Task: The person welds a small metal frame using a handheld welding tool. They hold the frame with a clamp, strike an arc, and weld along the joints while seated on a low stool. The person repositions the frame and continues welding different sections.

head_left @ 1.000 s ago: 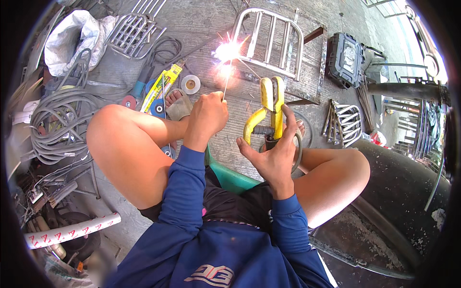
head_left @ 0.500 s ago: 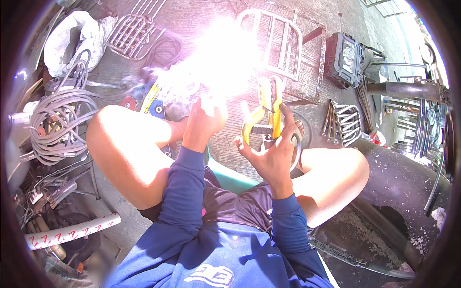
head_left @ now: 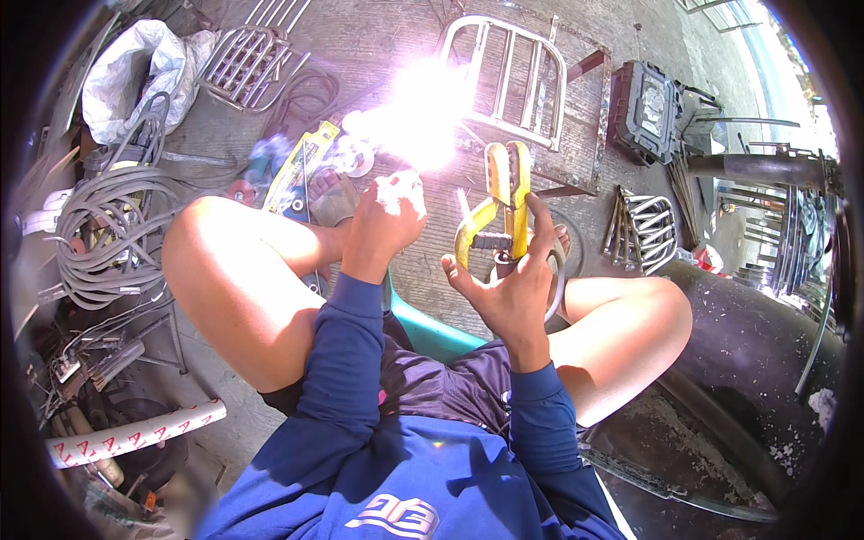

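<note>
My right hand [head_left: 506, 301] is wrapped round a yellow electrode holder [head_left: 519, 200], its thumb apart and its index finger along the side. The holder's jaws point away from me. A grey cable curves down beside my right wrist. Ahead and to the left, my left hand [head_left: 392, 216] is closed, its knuckles up close to a blinding welding arc [head_left: 423, 117]. Glare hides what its fingers hold and the spot where the arc burns. Past the arc, a bent metal tube frame with bars [head_left: 511, 79] lies on the ground.
Coiled grey cable [head_left: 117, 234] and a white sack [head_left: 135, 76] lie at left. A yellow-labelled pack [head_left: 301, 166] and a work glove [head_left: 333, 200] are beside my left hand. A dark tool case [head_left: 646, 112] stands at right, above several bent tubes [head_left: 650, 229]. A large dark pipe [head_left: 747, 351] lies near my right knee.
The arc's glare has shrunk and dimmed, so the pack, the glove and the tube frame show more clearly. Both hands have stayed almost in place.
</note>
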A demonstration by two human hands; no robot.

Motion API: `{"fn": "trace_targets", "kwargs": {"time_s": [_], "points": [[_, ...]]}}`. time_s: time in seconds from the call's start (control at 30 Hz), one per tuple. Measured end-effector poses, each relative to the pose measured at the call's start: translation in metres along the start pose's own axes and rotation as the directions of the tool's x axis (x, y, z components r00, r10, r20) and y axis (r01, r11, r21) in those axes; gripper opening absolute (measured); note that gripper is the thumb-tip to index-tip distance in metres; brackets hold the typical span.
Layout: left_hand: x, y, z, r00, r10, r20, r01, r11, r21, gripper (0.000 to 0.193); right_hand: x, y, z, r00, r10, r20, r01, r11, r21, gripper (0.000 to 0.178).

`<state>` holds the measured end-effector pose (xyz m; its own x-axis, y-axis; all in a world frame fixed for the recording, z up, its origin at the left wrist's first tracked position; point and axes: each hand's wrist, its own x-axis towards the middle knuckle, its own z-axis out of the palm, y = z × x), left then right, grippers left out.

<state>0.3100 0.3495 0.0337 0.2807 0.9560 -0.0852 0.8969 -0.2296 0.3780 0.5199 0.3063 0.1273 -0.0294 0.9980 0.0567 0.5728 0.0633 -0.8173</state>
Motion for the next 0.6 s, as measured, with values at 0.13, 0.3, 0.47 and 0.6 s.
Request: {"fn": "trace_targets", "kwargs": {"time_s": [0.13, 0.3, 0.47, 0.6], "points": [[0.002, 0.013, -0.015, 0.905, -0.102, -0.414, -0.100, 0.893, -0.439, 0.026, -0.002, 0.002, 0.000, 0.998, 0.071, 0.003, -0.071, 0.997, 0.021, 0.116], [0.019, 0.022, -0.033, 0.874, -0.433, 0.219, 0.482, 0.828, -0.286, 0.026, -0.002, 0.003, 0.001, 0.999, 0.045, -0.015, -0.045, 0.998, -0.038, 0.116], [0.019, 0.023, -0.038, 0.875, -0.441, 0.201, 0.483, 0.828, -0.285, 0.025, -0.002, 0.003, 0.001, 0.998, 0.063, -0.002, -0.063, 0.997, -0.047, 0.116], [0.019, 0.024, -0.037, 0.870, -0.443, 0.217, 0.491, 0.823, -0.287, 0.025, -0.002, 0.002, 0.000, 0.999, 0.052, 0.004, -0.051, 0.997, -0.052, 0.116]]}}
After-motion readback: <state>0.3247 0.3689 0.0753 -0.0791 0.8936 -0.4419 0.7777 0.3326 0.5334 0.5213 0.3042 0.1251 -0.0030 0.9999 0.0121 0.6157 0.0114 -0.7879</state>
